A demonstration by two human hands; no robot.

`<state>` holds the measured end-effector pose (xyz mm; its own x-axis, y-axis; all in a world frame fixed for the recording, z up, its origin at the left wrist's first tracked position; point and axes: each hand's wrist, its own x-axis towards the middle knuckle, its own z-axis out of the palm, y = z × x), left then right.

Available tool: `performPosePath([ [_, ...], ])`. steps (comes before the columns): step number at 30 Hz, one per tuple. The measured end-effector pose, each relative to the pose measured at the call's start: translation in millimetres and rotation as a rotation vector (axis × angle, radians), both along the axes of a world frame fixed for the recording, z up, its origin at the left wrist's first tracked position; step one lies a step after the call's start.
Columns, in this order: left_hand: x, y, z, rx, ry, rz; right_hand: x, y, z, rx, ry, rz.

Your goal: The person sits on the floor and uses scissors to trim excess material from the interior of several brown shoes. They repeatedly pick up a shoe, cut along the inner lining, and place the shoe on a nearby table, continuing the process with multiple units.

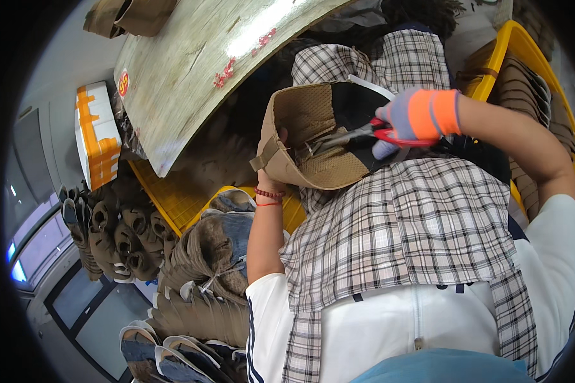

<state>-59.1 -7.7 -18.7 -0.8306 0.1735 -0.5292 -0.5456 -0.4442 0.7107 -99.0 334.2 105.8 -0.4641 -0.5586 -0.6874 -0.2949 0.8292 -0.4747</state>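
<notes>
A brown textured boot upper (pixel 313 108), curved open like a cuff with a black section and a white edge, is held above my lap. My left hand (pixel 272 182) grips its left side near a small brown tab; most of those fingers are hidden behind and inside the piece. My right hand (pixel 421 118), in a grey and orange glove, is closed around red-handled scissors (pixel 348 135). The metal blades reach into the hollow of the upper, pointing left. Whether the blade tips touch material is hard to make out. A plaid apron (pixel 396 217) covers my lap.
A worn wooden table (pixel 185 83) juts in at upper left. Stacked brown uppers (pixel 201 313) and a yellow crate (pixel 163 198) stand at my left. Another yellow crate (pixel 508 38) with brown pieces is at the right. A taped white box (pixel 96 134) sits beyond the table.
</notes>
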Motion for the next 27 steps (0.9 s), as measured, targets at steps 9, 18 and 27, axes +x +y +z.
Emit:
performPosePath([
  [9, -10, 2, -2, -0.165, 0.151, -0.155, 24, 0, -19, -0.036, 0.128, 0.155],
  [18, -12, 0, -9, -0.236, 0.21, -0.142, 16, -8, -15, 0.003, 0.101, 0.201],
  [27, -10, 0, 32, -0.751, 0.588, -0.27, 17, 7, -13, -0.075, 0.174, 0.062],
])
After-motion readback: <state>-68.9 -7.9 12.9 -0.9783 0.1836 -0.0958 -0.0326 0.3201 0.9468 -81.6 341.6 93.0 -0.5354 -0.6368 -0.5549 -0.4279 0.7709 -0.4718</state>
